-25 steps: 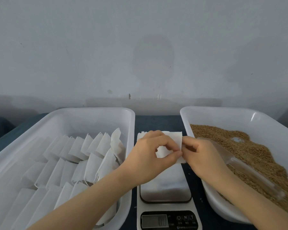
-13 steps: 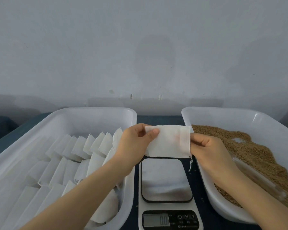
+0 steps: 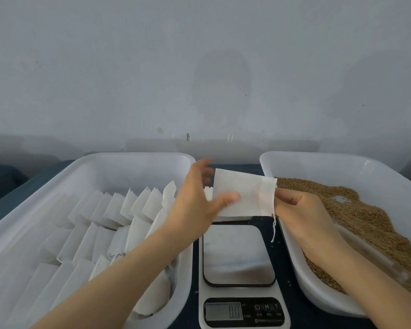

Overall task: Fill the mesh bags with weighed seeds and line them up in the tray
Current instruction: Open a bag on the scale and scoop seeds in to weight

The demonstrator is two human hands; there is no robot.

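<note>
I hold an empty white mesh bag (image 3: 244,193) up above the kitchen scale (image 3: 237,255). My left hand (image 3: 192,210) has its thumb across the bag's front and its fingers spread behind the left edge; the hand is blurred. My right hand (image 3: 301,217) pinches the hemmed right end, and the drawstring (image 3: 274,231) dangles below it. The white tray (image 3: 133,157) on the left holds several bags (image 3: 119,210) standing in rows. Brown seeds (image 3: 356,214) fill the white tray (image 3: 318,157) on the right.
The scale's steel plate is bare and its display (image 3: 223,311) reads zero. A small stack of flat bags (image 3: 233,218) lies behind the scale. A clear scoop (image 3: 370,255) lies in the seeds. A pale wall rises just behind the trays.
The bag came off the stack behind the scale and now hangs spread between both hands. My left hand shifted from pinching the top left corner to a wider hold with the thumb on the front.
</note>
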